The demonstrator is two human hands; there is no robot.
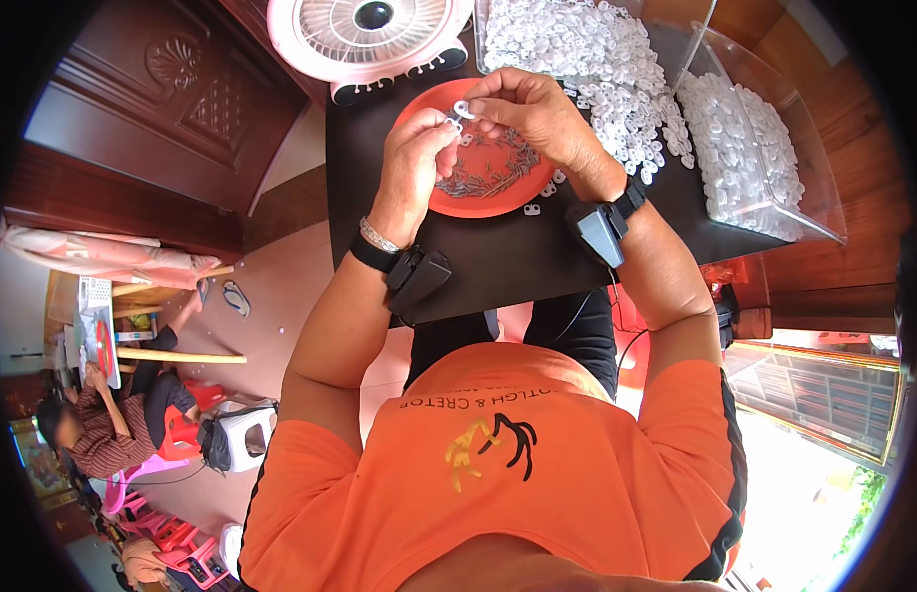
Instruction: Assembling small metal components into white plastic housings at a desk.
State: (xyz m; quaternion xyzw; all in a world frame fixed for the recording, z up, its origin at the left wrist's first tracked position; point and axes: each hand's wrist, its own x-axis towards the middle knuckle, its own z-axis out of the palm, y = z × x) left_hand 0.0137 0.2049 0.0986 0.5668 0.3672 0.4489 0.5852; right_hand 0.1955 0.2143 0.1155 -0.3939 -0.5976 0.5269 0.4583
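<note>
My left hand (pixel 417 158) and my right hand (pixel 537 113) meet above an orange plate (pixel 483 202) on a small black table (pixel 498 257). My right hand pinches a small white plastic ring (pixel 463 109). My left hand pinches a small metal piece (pixel 452 122) right beside it. Several small dark metal pieces (pixel 498 173) lie scattered in the plate. Both wrists wear black strapped devices.
A heap of white plastic rings (pixel 596 59) covers the table's far side. A clear bin (pixel 749 148) of white pieces stands at the right. A pink fan (pixel 365 35) sits at the far edge. Other people sit at the lower left near a white stool (pixel 246 434).
</note>
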